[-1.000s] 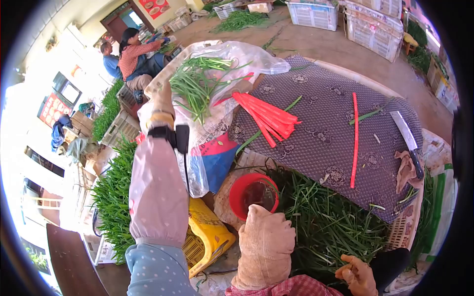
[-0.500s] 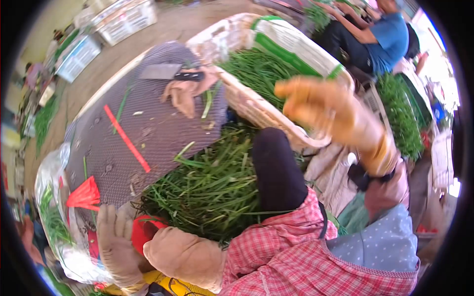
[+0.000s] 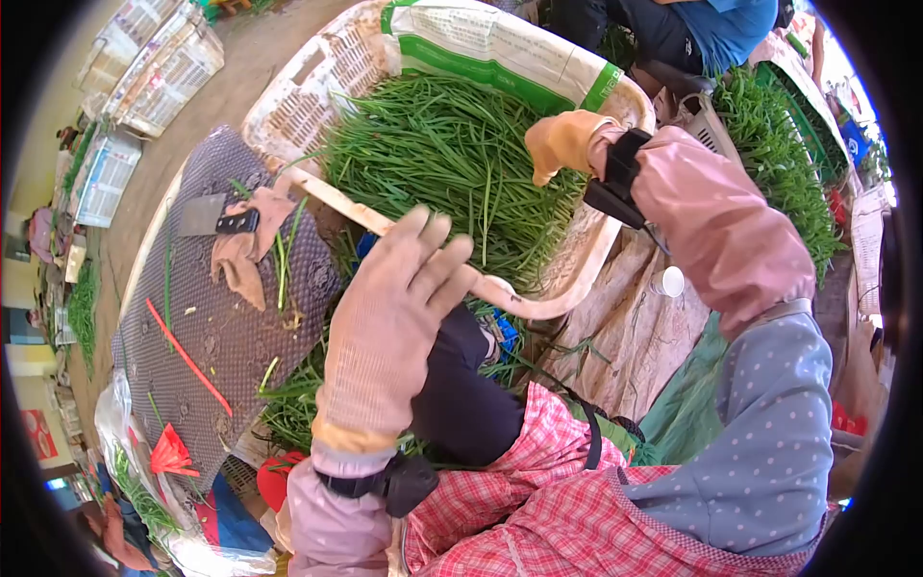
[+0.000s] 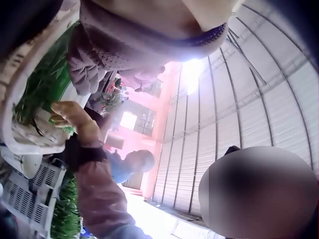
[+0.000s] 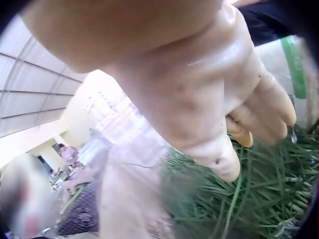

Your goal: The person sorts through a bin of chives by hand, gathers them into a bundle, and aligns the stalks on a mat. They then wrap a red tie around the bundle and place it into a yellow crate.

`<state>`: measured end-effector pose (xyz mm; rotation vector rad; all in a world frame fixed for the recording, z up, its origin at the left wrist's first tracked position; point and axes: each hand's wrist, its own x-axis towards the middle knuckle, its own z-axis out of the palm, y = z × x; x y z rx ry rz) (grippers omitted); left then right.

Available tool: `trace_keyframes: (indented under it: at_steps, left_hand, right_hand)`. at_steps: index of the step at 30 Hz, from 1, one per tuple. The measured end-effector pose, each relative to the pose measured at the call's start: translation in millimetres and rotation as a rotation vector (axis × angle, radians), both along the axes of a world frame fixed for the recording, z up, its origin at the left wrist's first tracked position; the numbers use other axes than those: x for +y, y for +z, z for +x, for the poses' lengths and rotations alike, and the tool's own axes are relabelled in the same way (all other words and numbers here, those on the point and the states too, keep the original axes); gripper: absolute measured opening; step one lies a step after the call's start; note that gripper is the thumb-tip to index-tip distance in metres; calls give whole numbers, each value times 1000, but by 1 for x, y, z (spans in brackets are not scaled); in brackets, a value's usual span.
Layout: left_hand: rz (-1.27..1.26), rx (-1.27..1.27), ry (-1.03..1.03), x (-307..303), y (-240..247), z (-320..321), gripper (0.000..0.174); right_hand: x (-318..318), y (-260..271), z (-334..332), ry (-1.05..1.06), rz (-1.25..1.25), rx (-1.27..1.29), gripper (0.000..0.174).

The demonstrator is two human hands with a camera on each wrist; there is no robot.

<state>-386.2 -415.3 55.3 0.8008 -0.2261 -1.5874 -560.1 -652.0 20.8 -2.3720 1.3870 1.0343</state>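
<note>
In the head view my gloved left hand point(image 3: 385, 317) reaches toward the near rim of a white plastic basket point(image 3: 524, 306), fingers straight and slightly spread, with nothing in them. Long green chives point(image 3: 452, 163) fill that basket. My right hand point(image 3: 567, 144), in a yellowish glove, hangs over its right side. Seen from the right wrist, this hand point(image 5: 199, 99) has relaxed fingers pointing down, close over the leaves, and a drop hangs at one fingertip. Both hands, left point(image 4: 89, 64) and right point(image 4: 75, 119), also appear in the left wrist view.
A patterned board point(image 3: 260, 327) on the left carries a cleaver point(image 3: 216, 217), a cloth point(image 3: 245, 255) and a red strip point(image 3: 189, 358). A bunch of red strips point(image 3: 171, 452) lies lower left. A white cup point(image 3: 667, 282) is right of the basket; a seated person point(image 3: 707, 38) is behind it.
The view has swung right, from the board to the chive basket. My left hand has come from the plastic bag to the basket's near rim. The right hand has moved over the basket.
</note>
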Motion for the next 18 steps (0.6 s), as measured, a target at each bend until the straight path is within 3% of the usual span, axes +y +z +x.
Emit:
trace_keyframes:
  at_steps: [2,3,5,6,7,10,15,17,18]
  left_hand:
    - [-28,116,19,-57,-5,-6,41]
    - [-70,229,40,-85,-7,-9,39]
    - [-154,176,164,-132,-6,-22,35]
    - [-165,260,199,-145,-13,-24,34]
    - [-158,271,197,-150,-23,-26,34]
    - [172,333,199,-151,-74,-21,34]
    - [88,270,292,-152,-81,-23,35]
    - [106,209,350,-157,-83,-23,38]
    - [103,214,356,-159,-82,-23,38]
  right_hand:
    - [-26,-26,3,-183,120,51,54]
    - [-41,-37,3,-242,146,-43,57]
    - [-50,-50,8,-323,123,-115,61]
    - [-54,-62,7,-257,137,-58,66]
    - [-57,-76,2,-193,150,-1,71]
    - [-64,-128,-24,-261,262,75,88]
    - [-51,-188,-37,-360,259,-21,100]
    - [-48,-213,-39,-299,207,-135,111]
    - [-35,-222,-40,-347,234,-176,127]
